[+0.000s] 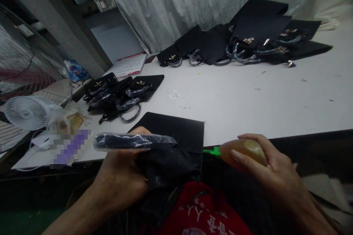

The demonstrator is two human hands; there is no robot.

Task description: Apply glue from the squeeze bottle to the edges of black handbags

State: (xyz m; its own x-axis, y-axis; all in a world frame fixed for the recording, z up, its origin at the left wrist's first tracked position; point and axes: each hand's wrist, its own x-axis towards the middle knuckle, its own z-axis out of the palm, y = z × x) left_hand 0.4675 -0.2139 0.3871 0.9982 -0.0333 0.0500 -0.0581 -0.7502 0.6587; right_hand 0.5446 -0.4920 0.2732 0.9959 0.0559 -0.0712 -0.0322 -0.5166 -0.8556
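Note:
My left hand [121, 176] is closed on a black handbag [171, 143] at the table's near edge, thumb pressing its plastic-wrapped handle [135, 141]. The bag hangs partly over the edge toward my lap. My right hand [264, 169] grips a yellowish squeeze bottle [242, 150] with a green nozzle [211, 151] that points left at the bag's side.
A pile of black handbags [121, 93] lies at the left, and a longer row of black handbags [248, 40] at the back by a grey curtain [179, 3]. A small white fan [26, 112] stands at far left. The white table [261, 99] spreads out to the right.

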